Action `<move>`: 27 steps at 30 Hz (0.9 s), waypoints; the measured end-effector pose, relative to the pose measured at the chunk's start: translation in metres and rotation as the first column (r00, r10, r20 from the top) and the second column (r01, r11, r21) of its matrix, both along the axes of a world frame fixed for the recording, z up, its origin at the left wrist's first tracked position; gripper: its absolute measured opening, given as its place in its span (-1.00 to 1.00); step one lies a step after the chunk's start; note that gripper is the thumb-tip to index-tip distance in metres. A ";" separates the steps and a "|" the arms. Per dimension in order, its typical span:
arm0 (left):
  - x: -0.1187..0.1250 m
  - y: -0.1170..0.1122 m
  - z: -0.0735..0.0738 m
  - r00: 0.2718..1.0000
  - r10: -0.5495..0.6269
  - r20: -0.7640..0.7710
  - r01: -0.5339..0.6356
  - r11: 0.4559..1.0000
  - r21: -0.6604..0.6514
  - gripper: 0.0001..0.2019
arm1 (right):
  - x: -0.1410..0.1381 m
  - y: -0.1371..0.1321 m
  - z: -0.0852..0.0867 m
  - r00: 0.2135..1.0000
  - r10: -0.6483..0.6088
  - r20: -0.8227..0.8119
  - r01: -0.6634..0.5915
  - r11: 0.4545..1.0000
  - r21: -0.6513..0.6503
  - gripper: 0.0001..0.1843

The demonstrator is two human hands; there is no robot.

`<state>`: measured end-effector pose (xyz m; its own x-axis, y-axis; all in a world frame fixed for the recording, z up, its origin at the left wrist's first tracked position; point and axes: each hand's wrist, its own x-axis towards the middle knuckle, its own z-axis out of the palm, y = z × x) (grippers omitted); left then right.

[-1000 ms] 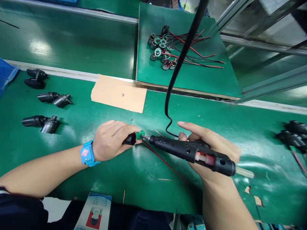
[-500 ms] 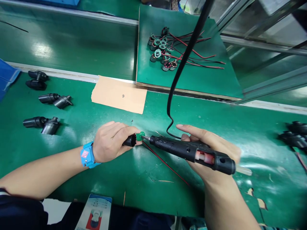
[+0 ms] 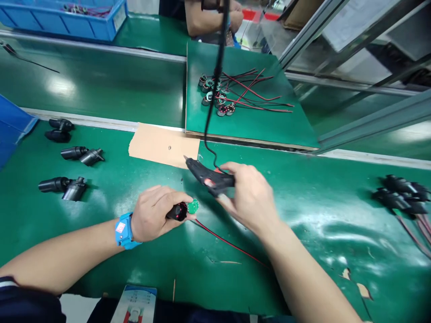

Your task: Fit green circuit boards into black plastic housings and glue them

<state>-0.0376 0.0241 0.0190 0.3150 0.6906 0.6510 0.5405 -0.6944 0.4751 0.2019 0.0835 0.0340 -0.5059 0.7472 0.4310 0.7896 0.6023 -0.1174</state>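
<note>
My left hand point(image 3: 156, 211), with a blue watch on its wrist, is closed around a black cylindrical housing point(image 3: 177, 211). Between its thumb and fingers at the housing's mouth is a small round green circuit board point(image 3: 193, 206). From the board a red and a dark wire point(image 3: 229, 243) trail right across the bench. My right hand point(image 3: 251, 195) grips a black hot glue gun point(image 3: 210, 176) by its handle. The gun's nozzle points up and left, over the edge of a tan cardboard piece point(image 3: 155, 143), apart from the circuit board. Its black cord rises in front of the raised board.
Several wired round parts point(image 3: 218, 96) lie on a raised green board point(image 3: 249, 130). Black jointed housings point(image 3: 74, 188) stand at left, more black parts point(image 3: 400, 193) at right. A blue bin point(image 3: 114, 27) sits at the back, near another person's arm point(image 3: 204, 20).
The glue gun has moved from the circuit board up and left toward the cardboard, its nozzle now turned upward. My left hand still holds the housing and circuit board. The view has shifted upward.
</note>
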 end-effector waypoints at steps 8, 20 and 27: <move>0.001 0.001 0.002 0.997 0.047 0.060 -0.046 0.999 -0.023 -0.75 | -0.033 0.024 -0.018 0.997 0.046 -0.062 -0.060 0.966 -0.250 -0.58; 0.004 -0.004 0.003 0.999 0.025 0.037 -0.016 0.974 -0.224 -0.68 | -0.033 -0.058 0.003 0.485 -0.398 -0.779 -0.589 0.509 -0.627 -0.84; 0.010 -0.006 0.004 0.999 -0.043 0.024 0.048 0.951 -0.306 -0.74 | -0.029 -0.058 0.006 0.668 -0.151 -0.728 -0.177 0.919 -0.353 -0.92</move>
